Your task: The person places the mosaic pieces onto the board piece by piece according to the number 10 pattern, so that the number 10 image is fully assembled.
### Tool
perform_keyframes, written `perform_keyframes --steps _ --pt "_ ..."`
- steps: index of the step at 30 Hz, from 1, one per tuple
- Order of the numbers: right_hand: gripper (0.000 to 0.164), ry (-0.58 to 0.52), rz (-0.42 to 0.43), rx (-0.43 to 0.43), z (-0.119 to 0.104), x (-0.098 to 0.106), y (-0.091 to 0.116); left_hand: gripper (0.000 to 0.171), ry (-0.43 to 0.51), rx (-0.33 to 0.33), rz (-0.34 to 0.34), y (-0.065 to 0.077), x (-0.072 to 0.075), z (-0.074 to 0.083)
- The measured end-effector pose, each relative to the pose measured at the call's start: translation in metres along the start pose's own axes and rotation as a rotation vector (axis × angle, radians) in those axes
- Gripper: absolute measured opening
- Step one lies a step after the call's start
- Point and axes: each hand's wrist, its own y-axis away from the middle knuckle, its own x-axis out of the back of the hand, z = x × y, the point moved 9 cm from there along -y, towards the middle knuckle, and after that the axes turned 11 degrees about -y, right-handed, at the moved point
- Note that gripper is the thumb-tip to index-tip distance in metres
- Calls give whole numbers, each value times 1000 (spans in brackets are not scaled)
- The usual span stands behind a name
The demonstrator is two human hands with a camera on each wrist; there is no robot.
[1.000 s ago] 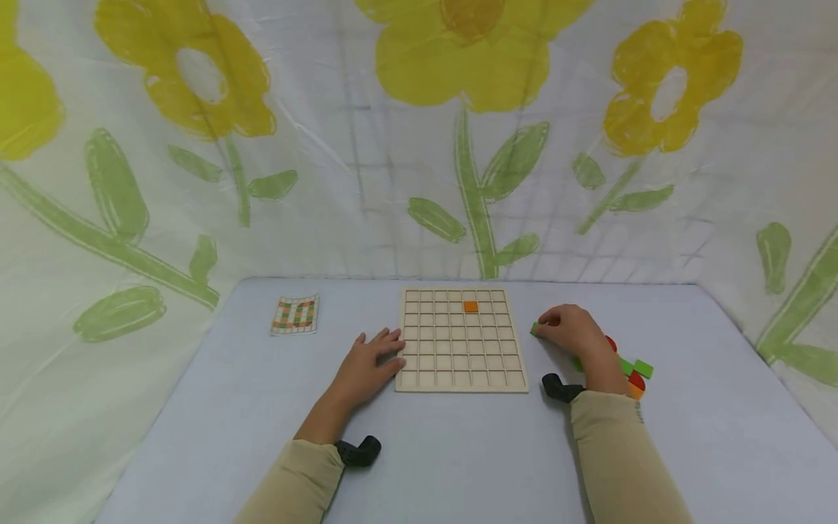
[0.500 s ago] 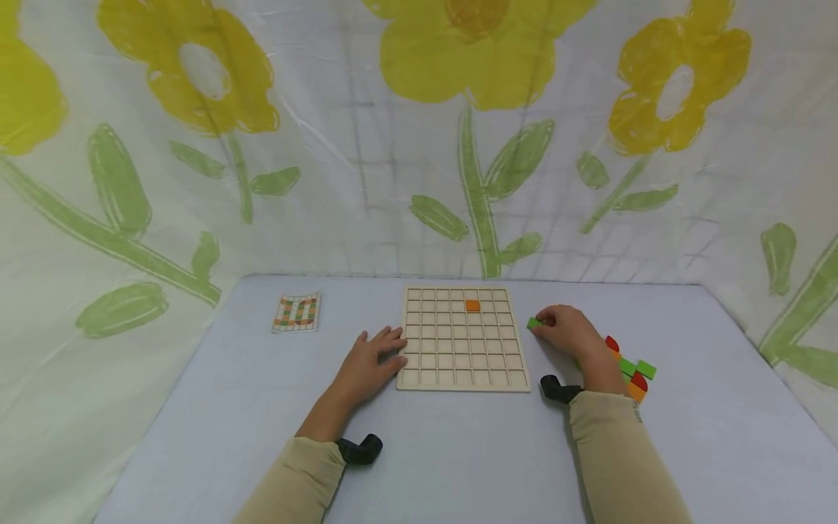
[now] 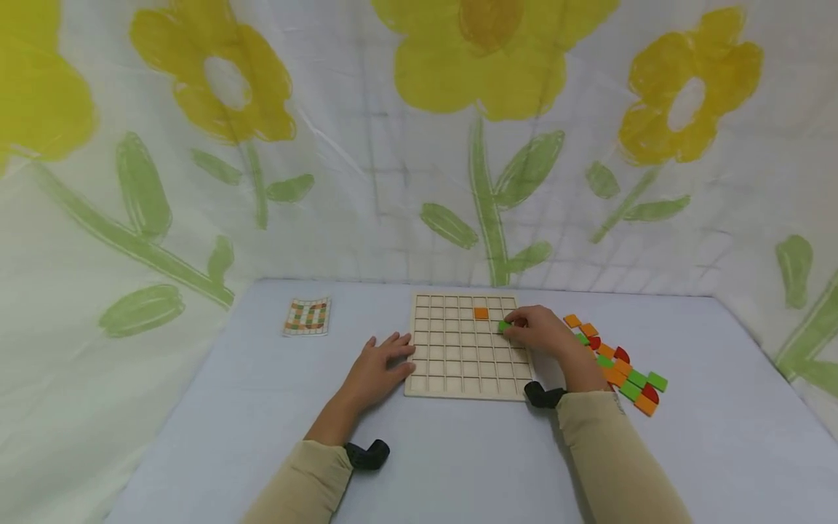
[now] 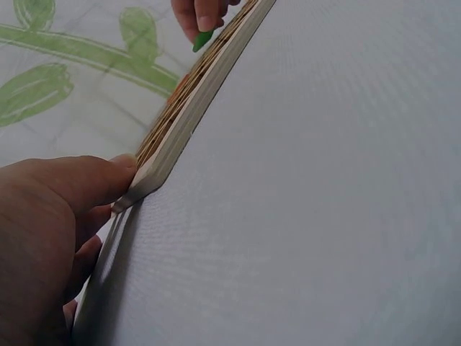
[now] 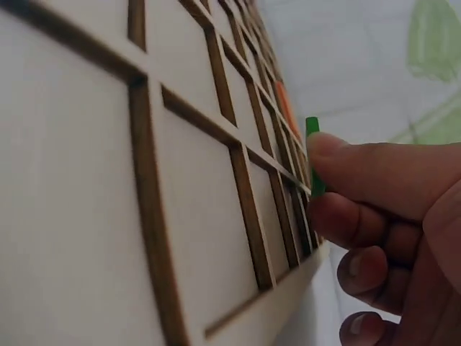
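A small green square tile (image 3: pixel 505 327) is pinched between thumb and forefinger of my right hand (image 3: pixel 540 331), over the right part of a wooden grid board (image 3: pixel 452 364). In the right wrist view, the green tile (image 5: pixel 314 155) stands on edge close above the grid's slats. An orange square tile (image 3: pixel 481 313) sits in a cell near the board's far side. My left hand (image 3: pixel 376 370) touches the board's left edge with its fingers spread. Its thumb (image 4: pixel 94 180) lies against the board's corner in the left wrist view.
Several loose green, orange and red tiles (image 3: pixel 631 390) lie on the table right of the board, some of them quarter-round. A patterned card (image 3: pixel 308 317) lies at the back left. Behind the table hangs a flower-painted cloth (image 3: pixel 366 145).
My right hand has moved left from beside the board to over it, carrying the green tile. More of the loose tiles now show. My left hand stays at the board's edge.
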Motion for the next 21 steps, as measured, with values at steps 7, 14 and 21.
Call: perform_keyframes --steps 7,14,21 --pt "33 91 -45 25 -13 -7 -12 39 -15 8 -3 -1 -1 2" --pt "37 53 -13 -41 -5 4 0 39 -16 -10 -5 1 -5 4" --pt "29 3 154 -62 11 44 37 39 -41 -3 9 0 -1 1"
